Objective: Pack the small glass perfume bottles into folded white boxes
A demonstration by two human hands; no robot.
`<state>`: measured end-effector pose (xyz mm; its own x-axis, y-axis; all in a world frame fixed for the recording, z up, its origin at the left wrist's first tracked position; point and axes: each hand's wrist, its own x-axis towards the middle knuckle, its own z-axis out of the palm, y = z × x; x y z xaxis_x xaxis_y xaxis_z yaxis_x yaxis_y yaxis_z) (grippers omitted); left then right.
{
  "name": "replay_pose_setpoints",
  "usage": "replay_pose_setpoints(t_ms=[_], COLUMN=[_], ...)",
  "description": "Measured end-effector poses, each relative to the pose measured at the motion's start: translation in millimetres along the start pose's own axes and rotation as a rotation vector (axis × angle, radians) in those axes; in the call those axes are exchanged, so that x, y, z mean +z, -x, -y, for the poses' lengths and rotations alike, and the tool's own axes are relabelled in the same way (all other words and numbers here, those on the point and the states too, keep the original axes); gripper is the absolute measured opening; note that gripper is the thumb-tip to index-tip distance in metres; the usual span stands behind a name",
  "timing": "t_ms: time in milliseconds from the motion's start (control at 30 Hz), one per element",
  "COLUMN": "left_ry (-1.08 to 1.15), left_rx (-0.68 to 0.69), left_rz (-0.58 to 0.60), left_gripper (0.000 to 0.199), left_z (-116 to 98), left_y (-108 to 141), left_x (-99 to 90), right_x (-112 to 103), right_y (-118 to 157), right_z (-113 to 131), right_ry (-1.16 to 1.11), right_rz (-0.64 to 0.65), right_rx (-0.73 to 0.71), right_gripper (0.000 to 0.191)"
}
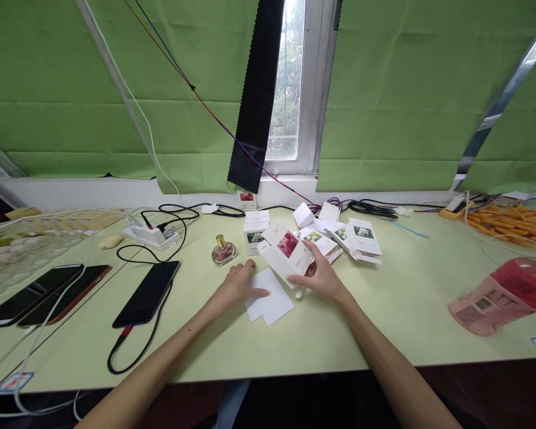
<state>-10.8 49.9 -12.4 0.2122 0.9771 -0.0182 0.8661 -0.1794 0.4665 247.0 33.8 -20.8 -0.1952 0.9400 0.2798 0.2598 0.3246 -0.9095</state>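
Observation:
My right hand (319, 275) grips a white carton (284, 250) with a red flower picture, tilted above the table, its flaps standing open at the upper end. Just left of it, my left hand (236, 285) rests at the edge of a flat white paper insert (270, 298), thumb stretched over it and apart from the bent fingers. A small perfume bottle (224, 252) with a gold cap and pinkish contents stands beyond my left hand. Behind the held carton is an upright white box (254, 233) with a white flower picture. More opened cartons (362, 235) lie to the right.
A black phone (146, 295) on a cable and two more phones (49, 293) lie at left, near a white power strip (154, 233). A red-lidded pink jar (502, 295) lies at right, before orange pieces (511, 223). Cables run along the wall.

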Motion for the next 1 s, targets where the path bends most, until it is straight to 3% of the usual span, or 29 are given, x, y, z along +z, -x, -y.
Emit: replay_pose_setpoints(t_ms=[200,433,633,767,1000], left_ry=[0.142,0.749,0.952,1.052,1.160], left_rx=[-0.029,-0.017,-0.201,-0.245,-0.229], left_rz=[0.106,0.340,0.157,0.069,-0.034], left_gripper=[0.050,0.053,0.059,0.063,0.063], left_z=[-2,-1,-2,-6,-18], left_y=[-7,9,20,24,22], left_x=[-8.2,-30.0,-39.5,-42.8,-19.6], right_x=[1,0,-1,0,0], right_y=[0,1,1,2,3], right_z=[1,2,3,5,8], right_ry=[0.005,0.046,0.110,0.116,0.071], right_rz=[0.050,0.045,0.071,0.102,0.113], right_rx=[-0.011,0.034,0.083,0.118,0.093], right_gripper=[0.083,0.084,0.080,0.085,0.067])
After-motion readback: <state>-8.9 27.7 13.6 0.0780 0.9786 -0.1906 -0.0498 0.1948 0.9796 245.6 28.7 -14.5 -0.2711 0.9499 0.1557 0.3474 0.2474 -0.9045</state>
